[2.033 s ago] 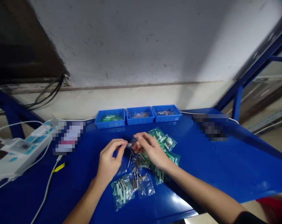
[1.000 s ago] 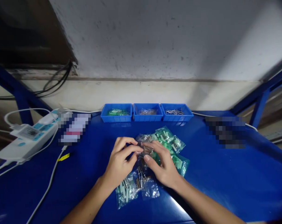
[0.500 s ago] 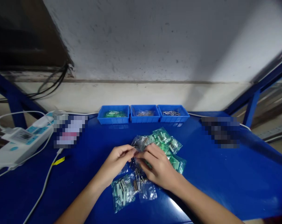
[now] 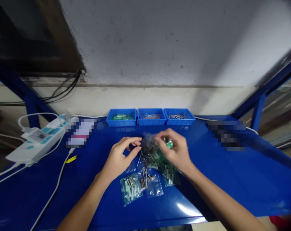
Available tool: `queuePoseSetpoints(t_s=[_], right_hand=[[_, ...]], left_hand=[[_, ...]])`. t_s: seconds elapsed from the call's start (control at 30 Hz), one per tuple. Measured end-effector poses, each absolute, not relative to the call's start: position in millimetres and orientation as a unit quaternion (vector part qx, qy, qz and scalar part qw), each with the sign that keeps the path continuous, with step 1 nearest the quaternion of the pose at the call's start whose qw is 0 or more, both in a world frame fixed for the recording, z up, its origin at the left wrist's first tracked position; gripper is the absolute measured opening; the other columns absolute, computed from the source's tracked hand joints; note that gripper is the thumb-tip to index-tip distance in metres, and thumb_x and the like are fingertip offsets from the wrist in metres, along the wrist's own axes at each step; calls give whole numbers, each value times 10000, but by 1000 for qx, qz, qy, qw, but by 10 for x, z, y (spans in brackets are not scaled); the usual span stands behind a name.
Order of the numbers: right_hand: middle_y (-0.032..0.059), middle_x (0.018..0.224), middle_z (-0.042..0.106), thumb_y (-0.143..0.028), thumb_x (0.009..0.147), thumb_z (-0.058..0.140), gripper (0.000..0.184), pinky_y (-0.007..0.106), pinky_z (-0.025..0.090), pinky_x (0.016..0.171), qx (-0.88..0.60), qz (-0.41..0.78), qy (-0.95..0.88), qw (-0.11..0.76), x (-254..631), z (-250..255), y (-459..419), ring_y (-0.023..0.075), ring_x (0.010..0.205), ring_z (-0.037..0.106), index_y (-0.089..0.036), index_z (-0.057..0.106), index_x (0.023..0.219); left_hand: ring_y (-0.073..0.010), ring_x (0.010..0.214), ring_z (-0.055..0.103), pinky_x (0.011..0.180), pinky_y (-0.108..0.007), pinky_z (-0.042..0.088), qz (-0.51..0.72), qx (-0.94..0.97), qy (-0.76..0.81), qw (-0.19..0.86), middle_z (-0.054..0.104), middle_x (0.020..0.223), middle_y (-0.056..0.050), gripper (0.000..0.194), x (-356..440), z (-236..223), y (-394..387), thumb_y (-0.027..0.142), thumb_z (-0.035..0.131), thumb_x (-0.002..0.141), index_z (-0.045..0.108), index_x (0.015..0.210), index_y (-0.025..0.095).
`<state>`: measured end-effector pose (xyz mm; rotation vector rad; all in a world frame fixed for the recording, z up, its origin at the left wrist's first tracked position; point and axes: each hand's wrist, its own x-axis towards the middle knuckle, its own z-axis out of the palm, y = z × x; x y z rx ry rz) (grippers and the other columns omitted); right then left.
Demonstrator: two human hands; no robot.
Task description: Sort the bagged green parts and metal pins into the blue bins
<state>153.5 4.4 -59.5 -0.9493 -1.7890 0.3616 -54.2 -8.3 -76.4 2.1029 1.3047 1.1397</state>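
Your curled right hand (image 4: pixel 175 147) seems to pinch the blurred clear plastic bag (image 4: pixel 149 140) at centre, your left hand (image 4: pixel 121 154), half-parted, has an unclear hold, and tugging could scatter slim silver metal pins (image 4: pixel 145 177) nearer you.

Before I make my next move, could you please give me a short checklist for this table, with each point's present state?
1. Right hand has a firm grip on the clear bag: cannot tell; both the fingertips and the bag are blurred.
2. Left hand grips that bag too: cannot tell; its fingertips are beside it.
3. Green packet pile fully visible: not ok; the right hand covers part.
4. White charging cable away from the hands: ok; it lies left of the left forearm.
5. Right blue bin upright with its metal pins inside: ok.
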Motion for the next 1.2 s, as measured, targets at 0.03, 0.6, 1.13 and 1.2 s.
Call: queuePoseSetpoints(t_s=[0.03,0.6,1.13,1.2], right_hand=[[4,742,608,-189,840,562,52,294,431,602,-406,90,-723,552,1578,-498,72,138,662,542,-219,595,814],[108,966,652,-365,875,507,279,483,374,876,-529,24,-786,319,1545,-1000,387,349,1160,413,-178,630,1041],[-23,683,578,-346,819,582,220,251,409,566,-381,449,-710,386,1223,-916,44,103,568,504,-173,590,954],[-24,671,563,-301,815,572,135,240,399,563,-383,467,-688,403,1198,-929,49,94,569,492,-169,592,834]], left_hand=[[-160,838,607,689,-262,491,373,760,489,212,648,974,-38,245,-608,-756,-66,310,523,879,603,1101,244],[-150,657,521,595,-248,344,97,780,547,287,527,724,31,127,-895,-994,73,311,548,791,485,863,227],[-104,818,500,738,-202,395,504,548,422,517,494,860,23,263,-522,-924,-4,202,660,770,497,975,233],[-117,862,516,766,-215,401,491,539,420,540,518,878,13,304,-495,-936,-8,213,671,768,502,1020,232]])
